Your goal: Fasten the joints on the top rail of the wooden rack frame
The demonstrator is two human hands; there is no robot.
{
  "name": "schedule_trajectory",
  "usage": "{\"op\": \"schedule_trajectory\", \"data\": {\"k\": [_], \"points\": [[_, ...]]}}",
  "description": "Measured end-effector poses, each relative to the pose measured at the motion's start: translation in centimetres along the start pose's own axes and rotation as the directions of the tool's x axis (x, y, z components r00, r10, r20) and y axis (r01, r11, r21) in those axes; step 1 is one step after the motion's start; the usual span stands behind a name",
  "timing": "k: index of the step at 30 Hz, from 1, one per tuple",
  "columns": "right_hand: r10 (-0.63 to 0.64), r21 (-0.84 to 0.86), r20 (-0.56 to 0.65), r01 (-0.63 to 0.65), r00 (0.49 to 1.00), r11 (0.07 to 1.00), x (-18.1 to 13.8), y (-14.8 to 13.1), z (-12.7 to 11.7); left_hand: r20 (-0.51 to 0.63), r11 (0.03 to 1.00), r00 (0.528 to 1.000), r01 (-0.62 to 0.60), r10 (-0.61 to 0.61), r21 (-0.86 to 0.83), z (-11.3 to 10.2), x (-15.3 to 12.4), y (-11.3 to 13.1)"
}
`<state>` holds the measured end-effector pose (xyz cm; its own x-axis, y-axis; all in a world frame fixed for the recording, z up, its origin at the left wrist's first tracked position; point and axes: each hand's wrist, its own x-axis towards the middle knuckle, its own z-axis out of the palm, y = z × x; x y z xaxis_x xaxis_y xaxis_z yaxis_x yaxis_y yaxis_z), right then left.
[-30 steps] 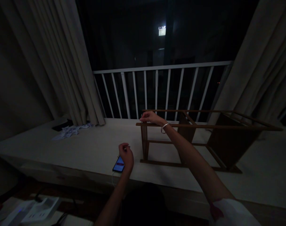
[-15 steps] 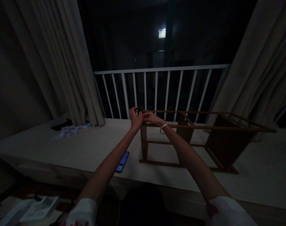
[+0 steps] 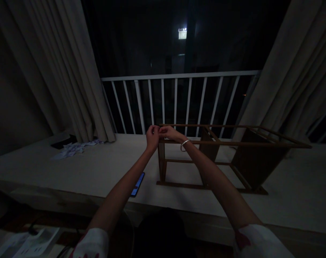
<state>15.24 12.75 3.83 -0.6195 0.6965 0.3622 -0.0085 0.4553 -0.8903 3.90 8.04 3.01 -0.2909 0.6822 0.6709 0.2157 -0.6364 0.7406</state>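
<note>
Left hand (image 3: 152, 138) and right hand (image 3: 169, 133) curl together at the wooden frame (image 3: 209, 151), grips unclear; uneven pressure could shift it.

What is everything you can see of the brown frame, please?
The dark brown frame, seemingly wooden, has slim rails, crosspieces and panels. It lies, apparently on its side, on the pale ledge before the white railing. The left hand and right hand meet at its upper left end; contact is unclear. The right forearm hides part.
</note>
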Motion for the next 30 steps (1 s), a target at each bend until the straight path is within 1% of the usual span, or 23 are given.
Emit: {"op": "schedule_trajectory", "data": {"k": [4, 6, 8, 10, 12, 16, 20, 25, 30], "points": [[0.007, -0.051, 0.005, -0.007, 1.0, 0.999, -0.3, -0.4, 0.1, 0.06, 0.993, 0.997, 0.062, -0.057, -0.098, -0.4, 1.5, 0.5], [0.016, -0.06, 0.003, -0.015, 1.0, 0.998, -0.4, -0.6, 0.1, 0.073, 0.974, 0.989, 0.139, -0.128, -0.178, -0.6, 2.4, 0.7], [0.019, -0.066, 0.01, -0.018, 1.0, 0.998, -0.4, -0.8, 0.1, 0.099, 0.917, 0.965, 0.26, -0.241, -0.302, -0.6, 3.0, 0.7], [0.005, -0.072, 0.017, -0.004, 1.0, 0.997, -0.4, -0.7, 0.1, 0.166, 0.826, 0.928, 0.373, -0.334, -0.423, -0.5, 3.3, 0.7], [-0.014, -0.081, 0.012, 0.014, 1.0, 0.997, -0.3, -0.6, 0.1, 0.229, 0.766, 0.906, 0.423, -0.356, -0.485, -0.2, 3.2, 0.6], [0.005, -0.124, -0.013, -0.006, 1.0, 0.992, -0.1, -0.3, 0.0, 0.249, 0.78, 0.916, 0.399, -0.315, -0.482, 0.2, 2.4, 0.2], [0.018, -0.147, -0.003, -0.019, 1.0, 0.989, -0.3, -0.5, 0.0, 0.278, 0.813, 0.924, 0.367, -0.262, -0.452, -0.2, 2.2, 0.1], [0.026, -0.16, 0.002, -0.025, 1.0, 0.987, -0.4, -0.5, -0.1, 0.358, 0.832, 0.912, 0.351, -0.2, -0.429, -0.9, 2.0, 0.0], [0.038, -0.172, 0.0, -0.037, 0.999, 0.984, -0.4, -0.6, -0.1, 0.346, 0.83, 0.918, 0.341, -0.193, -0.441, -1.0, 1.8, -0.5]]}}
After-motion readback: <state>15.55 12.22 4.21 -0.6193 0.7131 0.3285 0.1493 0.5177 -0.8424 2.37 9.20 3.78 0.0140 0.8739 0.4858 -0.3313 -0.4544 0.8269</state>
